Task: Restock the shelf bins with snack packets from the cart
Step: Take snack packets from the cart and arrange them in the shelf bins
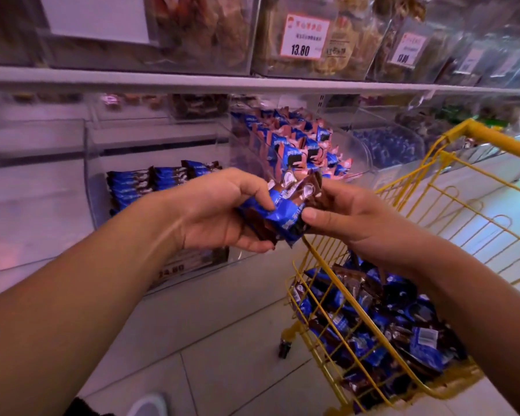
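A small bunch of blue and brown snack packets (285, 211) is held in front of the shelf, between both hands. My left hand (219, 211) grips the bunch from the left, thumb on top. My right hand (351, 217) pinches its right end with the thumb pressed on the blue wrapper. Behind them stands a clear shelf bin (150, 145) with a low stack of the same blue packets (150, 181) along its back. The yellow wire cart (403, 265) at the right holds several more blue and brown packets (382, 319).
A neighbouring clear bin (351, 151) to the right is full of blue and pink packets (297, 142). Further bins (400, 139) run along the shelf. The upper shelf (252, 82) carries bagged snacks and price tags (305, 36). White tiled floor (222, 340) lies below, with a shoe tip (149, 403).
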